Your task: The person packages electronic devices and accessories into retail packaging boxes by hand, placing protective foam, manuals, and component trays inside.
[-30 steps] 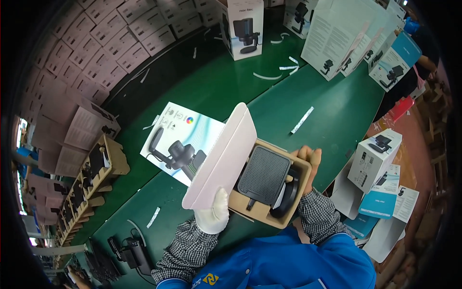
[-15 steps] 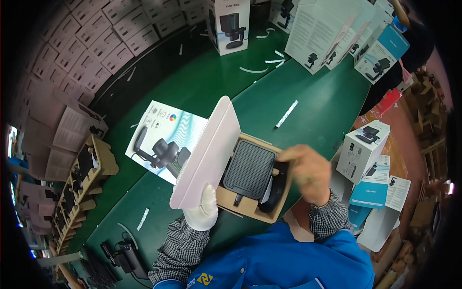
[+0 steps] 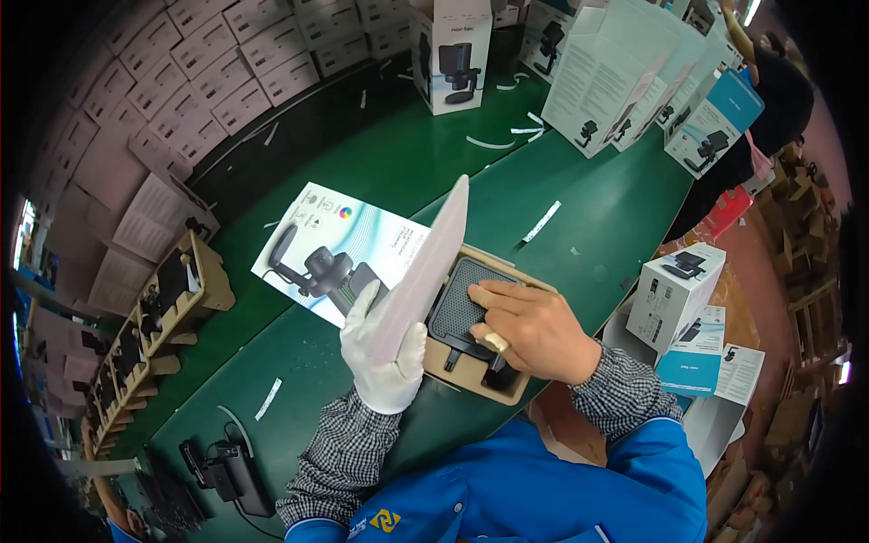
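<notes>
My left hand (image 3: 385, 357), in a white glove, grips a pale pinkish-white panel (image 3: 425, 281) standing nearly edge-on, with the thumb on one side and the fingers on the other. Beside it lies a brown cardboard tray (image 3: 471, 373) holding a black mesh-faced device (image 3: 455, 312). My right hand (image 3: 543, 335) reaches over the tray from the right. Its fingertips, some in beige finger covers, are apart and rest on the mesh. A dark part (image 3: 501, 376) in the tray's near right corner is partly hidden beneath this hand.
A printed white box (image 3: 317, 262) lies behind the panel. Upright boxes (image 3: 593, 86) stand at the far side, and more boxes (image 3: 674, 294) sit at the right. On the green table (image 3: 561, 281) are paper strips (image 3: 541, 222) and a black cabled device (image 3: 231, 471). Loaded cardboard trays (image 3: 158, 330) line the left.
My right hand has moved left from the tray's right edge onto the mesh. My left fingers now show along the panel's left side, and the panel is turned more edge-on. The whole view has shifted slightly.
</notes>
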The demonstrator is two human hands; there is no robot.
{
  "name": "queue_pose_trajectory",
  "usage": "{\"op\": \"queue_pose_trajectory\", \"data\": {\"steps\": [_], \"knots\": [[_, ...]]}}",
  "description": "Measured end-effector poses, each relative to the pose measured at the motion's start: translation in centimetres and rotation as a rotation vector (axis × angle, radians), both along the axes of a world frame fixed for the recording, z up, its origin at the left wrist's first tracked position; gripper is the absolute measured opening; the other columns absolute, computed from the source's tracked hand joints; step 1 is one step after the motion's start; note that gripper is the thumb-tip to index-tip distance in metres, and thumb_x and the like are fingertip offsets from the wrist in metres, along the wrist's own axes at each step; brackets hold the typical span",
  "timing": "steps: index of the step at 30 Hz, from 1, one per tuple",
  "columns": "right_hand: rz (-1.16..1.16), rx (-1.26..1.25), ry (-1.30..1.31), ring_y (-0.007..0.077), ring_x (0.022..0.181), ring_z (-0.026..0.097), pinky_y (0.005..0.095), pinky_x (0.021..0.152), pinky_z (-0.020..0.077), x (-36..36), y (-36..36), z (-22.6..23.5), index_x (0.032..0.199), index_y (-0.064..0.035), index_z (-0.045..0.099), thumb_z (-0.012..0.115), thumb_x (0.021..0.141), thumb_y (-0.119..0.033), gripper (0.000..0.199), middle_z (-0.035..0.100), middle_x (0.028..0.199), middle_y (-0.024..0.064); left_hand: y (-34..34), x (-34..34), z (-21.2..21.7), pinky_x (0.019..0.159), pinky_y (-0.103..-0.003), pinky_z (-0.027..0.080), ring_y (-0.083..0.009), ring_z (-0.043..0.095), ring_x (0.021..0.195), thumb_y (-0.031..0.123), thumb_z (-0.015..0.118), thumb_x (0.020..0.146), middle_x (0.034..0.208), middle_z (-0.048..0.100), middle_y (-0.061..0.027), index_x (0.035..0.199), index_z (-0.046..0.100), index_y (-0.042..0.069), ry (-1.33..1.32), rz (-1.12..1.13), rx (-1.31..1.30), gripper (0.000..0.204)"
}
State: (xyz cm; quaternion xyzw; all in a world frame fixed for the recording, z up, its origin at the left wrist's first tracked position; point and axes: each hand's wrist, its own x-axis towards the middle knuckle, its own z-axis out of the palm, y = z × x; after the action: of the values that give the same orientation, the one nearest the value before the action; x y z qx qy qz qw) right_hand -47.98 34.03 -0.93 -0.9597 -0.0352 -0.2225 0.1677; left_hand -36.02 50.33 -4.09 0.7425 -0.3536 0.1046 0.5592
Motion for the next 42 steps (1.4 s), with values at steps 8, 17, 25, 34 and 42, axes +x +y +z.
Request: {"op": "queue_pose_trajectory", "data": {"steps": [8,17,25,34,42], "knots": [[-0.108,0.724,-0.356,0.0233,0.072,0.056,0.0310,0.066,0.0468,-7.3,5.0,-0.7,0.070,-0.0041,0.049,0.045,0.090,-0.020,0.025,0.062,0.082,0.0113,4.9,-0.4,6.1,0.087,-0.039,0.045,-0.0287,0.062,0.088,0.024,0.058,0.078,0.093,0.065,-0.0157,0.096,0.063,-0.004,-0.373,-0.115,0.118,0.033],[-0.254,1.500,-0.427,0.0209,0.092,0.054,0.0273,0.081,0.0434,-2.7,12.7,-6.7,0.100,0.0055,0.060,0.047,0.087,-0.010,0.024,0.059,0.105,0.0135,5.8,-1.2,5.6,0.079,-0.035,0.049,-0.0278,0.063,0.090,0.023,0.056,0.081,0.096,0.066,-0.0151,0.096,0.065,-0.002,-0.055,-0.147,0.009,0.030],[0.078,1.715,-0.002,0.0111,0.068,0.045,0.0209,0.063,0.0371,5.5,11.4,-5.4,0.093,-0.0009,0.054,0.044,0.090,-0.014,0.017,0.055,0.079,0.0058,5.6,0.8,5.1,0.084,-0.037,0.047,-0.0297,0.063,0.086,0.024,0.058,0.079,0.095,0.066,-0.0149,0.099,0.063,0.000,-0.097,-0.125,0.076,0.032],[-0.548,1.346,0.198,0.0150,0.067,0.051,0.0260,0.058,0.0422,-7.1,1.5,-5.1,0.105,-0.0017,0.047,0.044,0.089,-0.015,0.022,0.057,0.090,0.0077,3.1,-3.1,2.7,0.094,-0.059,0.031,-0.0360,0.053,0.103,0.024,0.061,0.074,0.109,0.056,-0.0171,0.109,0.058,0.008,-0.520,-0.155,0.679,0.039],[-0.377,0.687,0.322,0.0193,0.053,0.049,0.0298,0.050,0.0402,-6.9,0.3,1.1,0.088,-0.0021,0.052,0.043,0.090,-0.015,0.016,0.056,0.071,0.0118,3.8,-4.6,2.5,0.090,-0.061,0.032,-0.0372,0.048,0.108,0.029,0.066,0.069,0.113,0.051,-0.0166,0.108,0.057,0.010,-0.558,-0.182,0.714,0.043]]}}
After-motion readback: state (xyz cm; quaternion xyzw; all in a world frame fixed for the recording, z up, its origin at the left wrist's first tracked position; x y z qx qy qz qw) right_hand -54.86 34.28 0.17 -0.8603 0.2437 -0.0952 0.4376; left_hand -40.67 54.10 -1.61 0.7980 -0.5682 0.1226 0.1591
